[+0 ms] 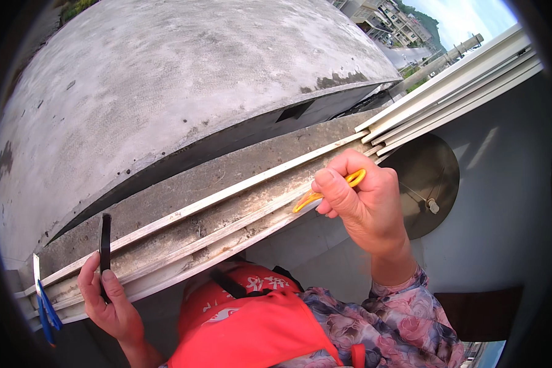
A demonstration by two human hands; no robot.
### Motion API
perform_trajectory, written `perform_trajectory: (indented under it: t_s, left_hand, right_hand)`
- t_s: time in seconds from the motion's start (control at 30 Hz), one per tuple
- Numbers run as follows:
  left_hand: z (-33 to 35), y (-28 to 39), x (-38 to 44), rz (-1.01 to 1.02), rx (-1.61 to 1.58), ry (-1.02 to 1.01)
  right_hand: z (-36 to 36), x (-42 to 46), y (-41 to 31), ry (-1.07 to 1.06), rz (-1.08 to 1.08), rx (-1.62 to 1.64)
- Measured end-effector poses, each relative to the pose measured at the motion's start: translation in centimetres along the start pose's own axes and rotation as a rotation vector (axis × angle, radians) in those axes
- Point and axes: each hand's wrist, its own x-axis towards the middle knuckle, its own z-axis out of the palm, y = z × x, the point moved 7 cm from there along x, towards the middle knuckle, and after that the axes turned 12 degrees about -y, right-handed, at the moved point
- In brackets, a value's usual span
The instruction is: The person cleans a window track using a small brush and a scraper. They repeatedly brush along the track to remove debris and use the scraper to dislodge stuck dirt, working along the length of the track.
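My right hand (359, 198) is closed around a yellow plastic tool (307, 200) with a looped end, its lower end at the inner edge of the window track (239, 225). Between the fingers and thumb of my left hand (110, 294) is a black strip (105, 244), upright at the left part of the track. To the left of that hand, scissors (48, 313) with blue handles lie across the end of the track. Dirt marks the grooves of the track. What the yellow tool's tip touches cannot be made out.
White sliding window frames (451, 92) stand at the upper right. A concrete ledge (202, 177) runs outside the track, with a gap beyond it and a broad concrete slab (165, 78). A round dark object (423, 184) is at the right, below the frames.
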Motion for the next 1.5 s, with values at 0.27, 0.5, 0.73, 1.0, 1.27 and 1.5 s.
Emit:
perform_trajectory:
  t_s: [0.27,0.5,0.73,1.0,1.27,1.5]
  left_hand:
    - [0.4,0.3,0.3,-0.009,-0.048,-0.020]
    - [0.4,0.9,0.3,0.027,0.009,-0.002]
    - [0.8,1.4,0.6,0.069,0.009,-0.038]
    - [1.0,2.0,0.6,0.074,0.000,-0.105]
    - [1.3,2.2,0.9,0.078,-0.089,-0.214]
    - [1.5,2.6,1.0,0.101,-0.100,-0.234]
  right_hand:
    - [3.5,-0.5,-1.1,-0.116,-0.060,-0.163]
    - [1.4,-1.8,-1.2,0.096,-0.063,-0.141]
    - [6.6,-1.4,-3.3,-0.049,-0.218,-0.091]
    - [3.9,-2.5,-2.2,0.089,-0.053,-0.169]
    - [6.6,-1.7,-5.0,0.024,-0.159,-0.150]
    - [7.4,-0.7,-3.4,-0.108,-0.069,-0.186]
